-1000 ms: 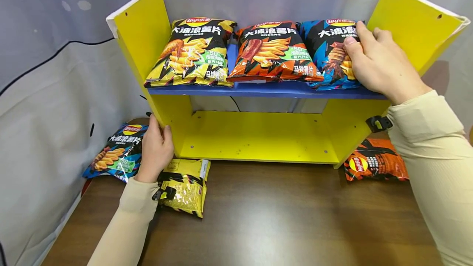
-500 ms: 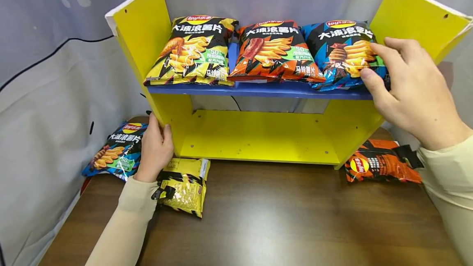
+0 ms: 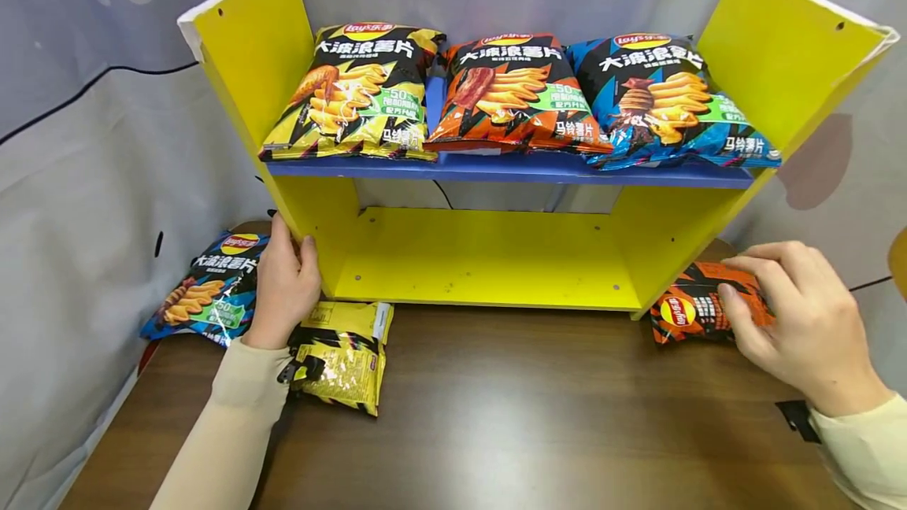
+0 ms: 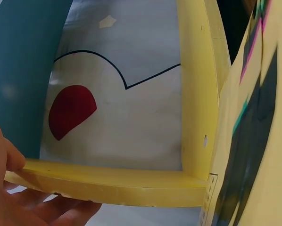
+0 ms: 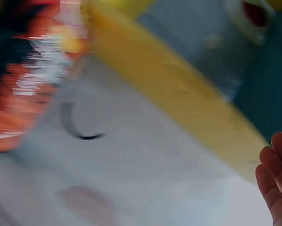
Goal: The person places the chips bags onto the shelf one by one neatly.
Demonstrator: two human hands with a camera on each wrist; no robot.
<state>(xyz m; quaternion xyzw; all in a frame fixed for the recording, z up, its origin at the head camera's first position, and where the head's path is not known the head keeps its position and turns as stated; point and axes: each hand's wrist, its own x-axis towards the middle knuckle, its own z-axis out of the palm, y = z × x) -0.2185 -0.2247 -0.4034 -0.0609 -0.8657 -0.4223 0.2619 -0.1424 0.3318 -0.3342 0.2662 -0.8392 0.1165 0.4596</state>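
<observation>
My left hand [image 3: 285,282] grips the left side panel of a yellow shelf [image 3: 475,258], thumb on one face and fingers on the other, as the left wrist view also shows. My right hand [image 3: 804,321] is in front of an orange chip bag [image 3: 697,309] lying on the table at the right, partly covering it; contact cannot be told. Its fingers are loosely bent and hold nothing. On the blue upper board [image 3: 510,168] stand a yellow-black chip bag [image 3: 354,93], an orange-black chip bag [image 3: 517,93] and a blue-black chip bag [image 3: 666,101], side by side and leaning back.
Left of the shelf lies another blue chip bag [image 3: 212,290], partly behind my left hand. A yellow chip bag [image 3: 343,360] lies face down by my left wrist. The brown table [image 3: 510,415] extends in front; a pale curtain [image 3: 106,179] hangs behind.
My right hand has let go of the blue chip bag on the upper board and moved down and right to the orange bag. The left hand keeps its grip on the shelf.
</observation>
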